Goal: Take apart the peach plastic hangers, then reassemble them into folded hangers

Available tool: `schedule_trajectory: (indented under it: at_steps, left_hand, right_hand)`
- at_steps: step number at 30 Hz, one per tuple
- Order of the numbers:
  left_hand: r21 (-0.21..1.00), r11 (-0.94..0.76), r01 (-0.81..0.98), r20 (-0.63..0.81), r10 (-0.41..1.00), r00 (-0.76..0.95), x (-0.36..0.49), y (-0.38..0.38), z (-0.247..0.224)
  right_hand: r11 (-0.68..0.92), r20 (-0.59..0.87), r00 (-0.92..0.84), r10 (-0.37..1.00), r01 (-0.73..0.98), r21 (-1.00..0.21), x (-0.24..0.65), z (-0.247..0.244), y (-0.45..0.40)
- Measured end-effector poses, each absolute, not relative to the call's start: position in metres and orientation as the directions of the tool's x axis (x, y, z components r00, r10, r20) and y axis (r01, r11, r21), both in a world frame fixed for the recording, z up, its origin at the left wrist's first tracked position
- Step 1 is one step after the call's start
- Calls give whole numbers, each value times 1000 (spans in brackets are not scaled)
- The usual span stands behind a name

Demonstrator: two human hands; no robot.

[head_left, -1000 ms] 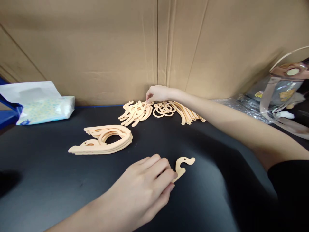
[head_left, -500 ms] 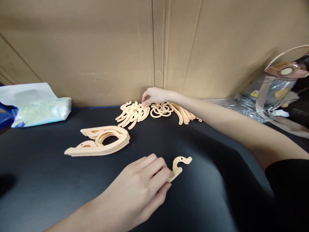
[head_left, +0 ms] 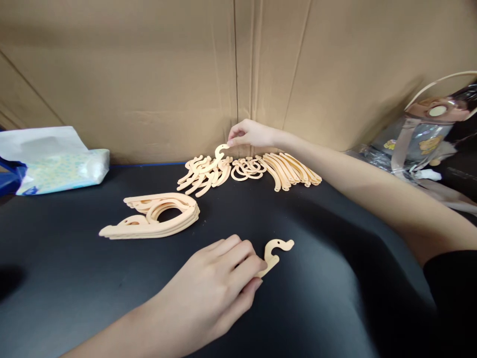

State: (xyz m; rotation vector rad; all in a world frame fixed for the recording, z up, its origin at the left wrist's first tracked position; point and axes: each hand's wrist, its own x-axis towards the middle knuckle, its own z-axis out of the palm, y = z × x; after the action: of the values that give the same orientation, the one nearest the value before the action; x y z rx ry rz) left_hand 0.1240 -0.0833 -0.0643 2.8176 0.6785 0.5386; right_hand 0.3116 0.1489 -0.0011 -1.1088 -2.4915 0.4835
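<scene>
My left hand is closed on a cream plastic hanger arm. Its curved, holed end sticks out past my fingertips, and my fingers hide the rest. At the back of the table, my right hand pinches another cream hanger arm by its curled tip. That arm tilts up over a loose pile of similar hanger arms. To the right of the pile lie several cream rings, then a row of plain curved strips. A stack of folded hangers rests left of centre.
A pack of tissues lies at the left on the black table. Brown cardboard stands upright along the back. A clear bottle with a strap and handle and crumpled clear plastic are at the right.
My right hand has risen from the pile and moved slightly right, lifting the tip of a hanger arm. My left hand keeps its hold, almost unmoved.
</scene>
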Motion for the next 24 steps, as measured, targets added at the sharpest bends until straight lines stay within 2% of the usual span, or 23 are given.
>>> schedule_trajectory:
  at_steps: [4,8,11,14,17,21,24]
  left_hand:
    - [268,-877,398,312,470,826,124,-84,-64]
    - [248,-880,404,330,469,819,124,-84,-65]
    - [201,-880,430,396,474,786,124,-83,-67]
    - [158,-865,477,451,493,744,123,-83,-69]
    - [153,-852,501,475,508,719,122,-84,-71]
    - [232,-813,535,449,577,682,122,-83,-73]
    - [268,-787,557,425,615,664,122,-81,-71]
  right_hand:
    - [600,258,-550,794,642,-476,328,7,144]
    - [565,274,-511,815,593,-574,349,10,119]
    - [513,182,-564,806,509,-692,365,4,88]
    - [451,59,-617,785,503,-738,378,-7,52]
    - [391,-60,-610,790,576,-717,386,-20,17]
    - [302,-207,-603,770,630,-715,391,-33,-16]
    - [337,-228,-630,742,645,-686,391,-33,-24]
